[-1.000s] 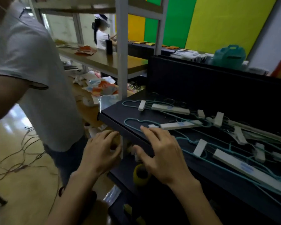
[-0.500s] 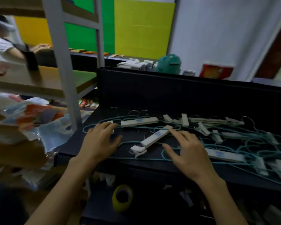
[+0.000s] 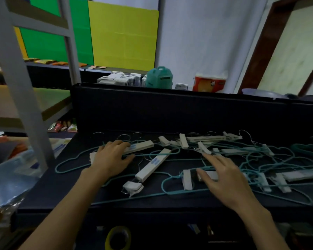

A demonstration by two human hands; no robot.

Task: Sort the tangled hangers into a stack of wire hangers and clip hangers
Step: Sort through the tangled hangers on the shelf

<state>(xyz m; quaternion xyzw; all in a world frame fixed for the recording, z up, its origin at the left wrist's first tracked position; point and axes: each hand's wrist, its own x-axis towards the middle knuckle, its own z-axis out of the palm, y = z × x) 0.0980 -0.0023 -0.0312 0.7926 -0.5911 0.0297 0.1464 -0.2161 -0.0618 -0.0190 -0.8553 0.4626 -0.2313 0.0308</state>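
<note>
A tangle of hangers (image 3: 197,159) lies spread across the dark table (image 3: 65,193), running from the centre out toward 3 o'clock. It mixes teal wire hangers (image 3: 70,168) with white clip hangers (image 3: 152,166), their wires crossing over one another. No separate stacks are visible.

The left hand (image 3: 110,159) rests palm down at the 9 o'clock end of the tangle, fingers curled over a teal wire and the end of a white clip hanger bar (image 3: 139,147); whether it actually grips them cannot be told. The right hand (image 3: 224,177) lies at about 4 o'clock from centre, fingers straight and spread, laid flat on wires and a white clip (image 3: 187,179), grasping nothing.

At 6 o'clock, below the table edge, sits a yellow tape roll (image 3: 117,238). At 12 o'clock, behind the dark back panel (image 3: 161,112), stands a teal container (image 3: 159,76).
</note>
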